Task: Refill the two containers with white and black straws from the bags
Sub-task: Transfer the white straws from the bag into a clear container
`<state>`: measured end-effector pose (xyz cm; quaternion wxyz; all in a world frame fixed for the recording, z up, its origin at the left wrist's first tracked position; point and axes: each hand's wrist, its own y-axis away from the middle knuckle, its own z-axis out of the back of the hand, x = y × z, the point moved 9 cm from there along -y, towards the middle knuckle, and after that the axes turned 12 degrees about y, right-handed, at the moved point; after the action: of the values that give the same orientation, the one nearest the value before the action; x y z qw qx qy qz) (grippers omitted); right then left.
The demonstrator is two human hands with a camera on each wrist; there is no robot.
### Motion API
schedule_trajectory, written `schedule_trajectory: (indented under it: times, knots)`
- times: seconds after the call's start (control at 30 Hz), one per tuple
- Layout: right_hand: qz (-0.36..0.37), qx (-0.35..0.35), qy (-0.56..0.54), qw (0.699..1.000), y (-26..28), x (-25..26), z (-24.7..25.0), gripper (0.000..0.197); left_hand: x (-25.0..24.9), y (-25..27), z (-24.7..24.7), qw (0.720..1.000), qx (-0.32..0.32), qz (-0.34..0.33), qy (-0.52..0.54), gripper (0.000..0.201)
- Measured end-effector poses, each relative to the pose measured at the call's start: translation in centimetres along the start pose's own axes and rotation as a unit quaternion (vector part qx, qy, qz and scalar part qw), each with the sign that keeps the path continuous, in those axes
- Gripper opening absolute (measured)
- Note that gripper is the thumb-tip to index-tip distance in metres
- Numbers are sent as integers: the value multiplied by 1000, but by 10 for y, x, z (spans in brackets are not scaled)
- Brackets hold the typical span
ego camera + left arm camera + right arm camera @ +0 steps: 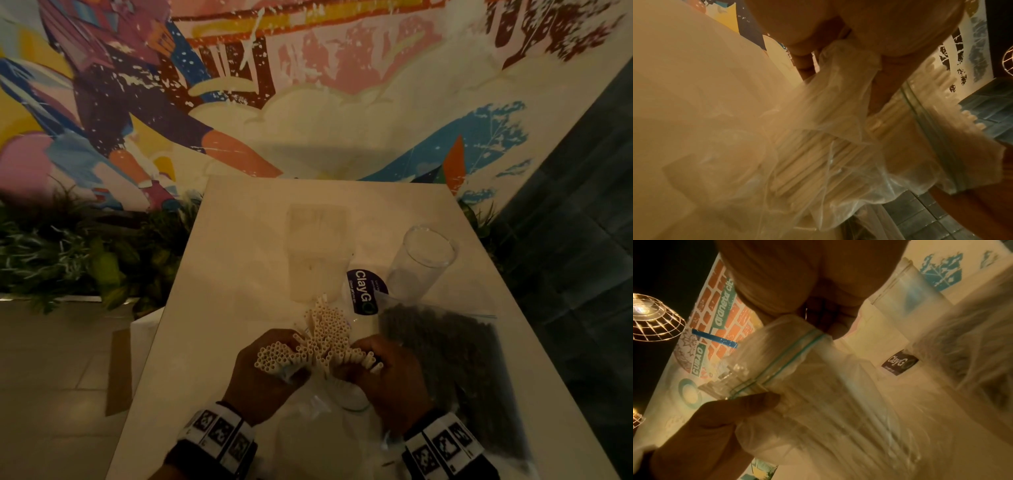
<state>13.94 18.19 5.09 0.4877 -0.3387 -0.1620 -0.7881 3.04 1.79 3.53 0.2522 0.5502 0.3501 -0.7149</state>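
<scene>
A bunch of white straws (327, 329) stands up at the near middle of the white table (219, 291), its lower part inside a clear zip bag (838, 113). My left hand (260, 387) grips one cluster of straws on the left. My right hand (387, 370) curls round the bag's zip edge (787, 356) and the straws on the right. Further back stand a pale translucent container (318, 253) and a clear glass (424, 260) with nothing visible in it. A bag of black straws (452, 370) lies flat to the right of my right hand.
A dark round "ClayGo" sticker (364, 291) sits on the table between the straws and the glass. A painted wall rises behind the table. Green plants (68, 253) line the left side, and dark tiles (582, 240) lie to the right.
</scene>
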Motion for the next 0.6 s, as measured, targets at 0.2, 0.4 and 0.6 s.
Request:
schedule_trajectory:
  times: [0.2, 0.4, 0.6]
  knots:
    - [31, -14, 36, 999, 1, -4, -4, 42, 2, 2, -1, 1000, 9, -4, -28, 35]
    - [53, -14, 49, 997, -1, 3, -4, 16, -5, 3, -1, 998, 5, -23, -60, 57]
    - [76, 13, 91, 993, -2, 0, -10, 20, -4, 6, -3, 999, 12, -14, -43, 59]
